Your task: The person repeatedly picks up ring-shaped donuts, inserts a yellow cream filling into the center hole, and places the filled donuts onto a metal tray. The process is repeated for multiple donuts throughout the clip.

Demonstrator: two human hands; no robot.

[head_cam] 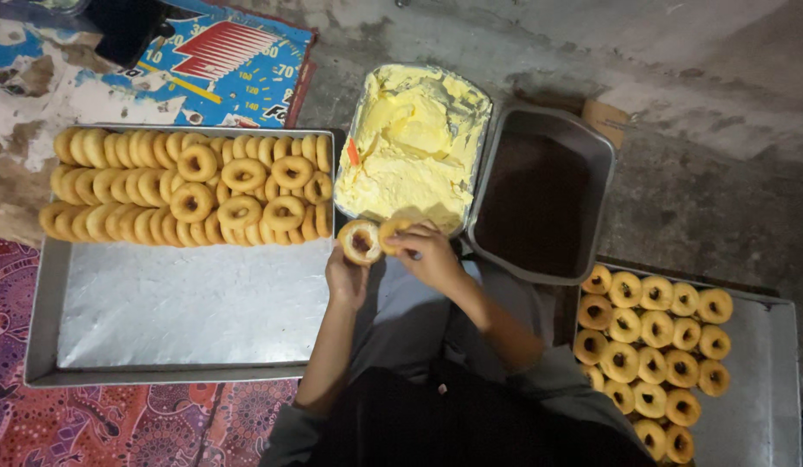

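Observation:
My left hand (344, 278) holds half of a split ring doughnut (360, 241), cut face up, just in front of me. My right hand (429, 255) grips the other doughnut half (393, 228) beside it, the two pieces nearly touching. Both hands hover at the near edge of a metal tub of pale yellow cream (414, 143). A small orange scraper (353, 152) sticks out of the cream at its left side.
A large metal tray (185, 303) on my left carries rows of plain ring doughnuts (190, 186) along its far side. A tray of dark chocolate sprinkles (535, 203) lies right of the cream. Another tray (756, 380) at right holds several filled doughnuts (652, 346).

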